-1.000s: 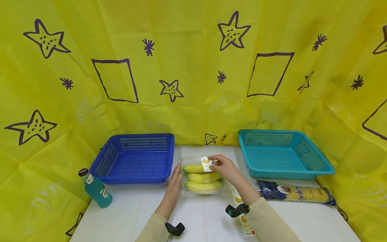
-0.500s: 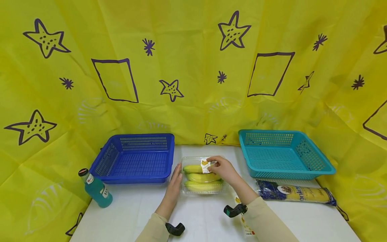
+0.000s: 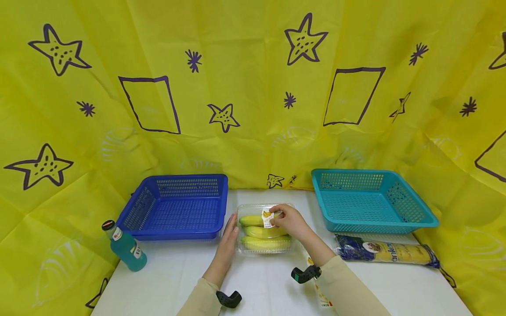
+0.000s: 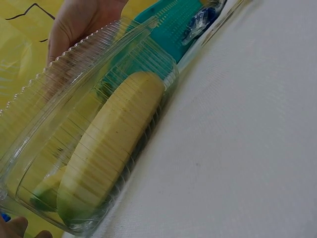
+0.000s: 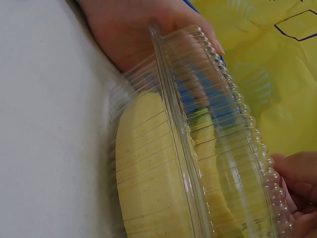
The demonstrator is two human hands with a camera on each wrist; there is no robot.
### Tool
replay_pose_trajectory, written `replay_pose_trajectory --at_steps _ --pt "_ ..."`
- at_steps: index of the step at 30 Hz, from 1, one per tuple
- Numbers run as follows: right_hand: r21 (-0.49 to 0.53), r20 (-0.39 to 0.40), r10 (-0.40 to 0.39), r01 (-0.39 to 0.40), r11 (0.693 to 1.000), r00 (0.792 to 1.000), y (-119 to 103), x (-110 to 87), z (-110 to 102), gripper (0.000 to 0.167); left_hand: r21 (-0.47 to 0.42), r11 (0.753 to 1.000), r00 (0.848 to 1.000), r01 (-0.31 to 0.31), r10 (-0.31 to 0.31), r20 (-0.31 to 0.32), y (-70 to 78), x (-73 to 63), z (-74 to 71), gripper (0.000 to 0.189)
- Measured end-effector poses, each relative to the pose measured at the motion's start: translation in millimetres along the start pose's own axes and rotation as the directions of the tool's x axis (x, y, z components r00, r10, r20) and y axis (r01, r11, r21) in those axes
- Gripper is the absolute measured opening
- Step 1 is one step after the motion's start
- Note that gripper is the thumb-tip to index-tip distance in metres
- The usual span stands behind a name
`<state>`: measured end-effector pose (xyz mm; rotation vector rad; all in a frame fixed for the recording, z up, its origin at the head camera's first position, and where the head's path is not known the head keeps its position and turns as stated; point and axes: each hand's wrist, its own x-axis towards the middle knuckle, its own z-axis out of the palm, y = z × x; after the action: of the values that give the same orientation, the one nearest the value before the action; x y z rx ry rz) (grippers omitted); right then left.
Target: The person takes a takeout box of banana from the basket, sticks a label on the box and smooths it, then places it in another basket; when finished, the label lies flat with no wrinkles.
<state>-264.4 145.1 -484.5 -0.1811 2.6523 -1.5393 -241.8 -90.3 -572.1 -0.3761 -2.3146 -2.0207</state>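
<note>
A clear plastic clamshell box (image 3: 246, 210) stands on the white table with several bananas (image 3: 265, 243) inside. My left hand (image 3: 226, 242) lies along the box's left side, its fingers straight against the wall. Over the upper right of the lid, my right hand (image 3: 291, 221) pinches a small white label (image 3: 266, 219) printed with bananas. The label lies at the lid's surface. Seen from the left wrist, the lid is down over a large banana (image 4: 114, 148). In the right wrist view the fingertips of the right hand (image 5: 299, 171) are right at the lid.
A blue basket (image 3: 186, 235) stands behind on the left, a teal basket (image 3: 379, 227) on the right. A bottle of teal drink (image 3: 128, 250) stands at left. A long blue-and-yellow packet (image 3: 389, 253) lies at right. A strip of banana labels (image 3: 324, 299) lies partly under the right forearm.
My right hand has shifted slightly left with the label, which now sits lower and more to the left on the lid. The left hand and the box have stayed put.
</note>
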Motion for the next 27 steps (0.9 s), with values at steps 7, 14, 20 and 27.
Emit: replay_pose_trajectory --at_steps 7,14,20,27 --pt "-0.033 -0.009 -0.025 0.025 0.999 1.0 1.2 1.7 3.0 0.025 -0.012 1.0 1.0 0.006 -0.006 0.002 0.1 0.5 -0.1 0.054" --pt "-0.088 -0.024 -0.049 0.046 0.995 0.999 1.2 0.8 5.1 0.019 0.011 1.0 1.0 0.006 -0.006 0.006 -0.1 0.5 -0.4 0.055" --pt "-0.146 -0.005 -0.073 0.071 0.987 0.997 -1.8 1.5 4.4 0.019 -0.008 1.0 1.0 0.015 -0.015 -0.001 1.2 0.9 0.1 0.054" --pt "-0.233 0.024 -0.102 0.105 0.967 0.994 -6.2 2.3 2.0 0.019 -0.019 1.0 1.0 0.022 -0.022 -0.014 4.4 1.2 1.3 0.053"
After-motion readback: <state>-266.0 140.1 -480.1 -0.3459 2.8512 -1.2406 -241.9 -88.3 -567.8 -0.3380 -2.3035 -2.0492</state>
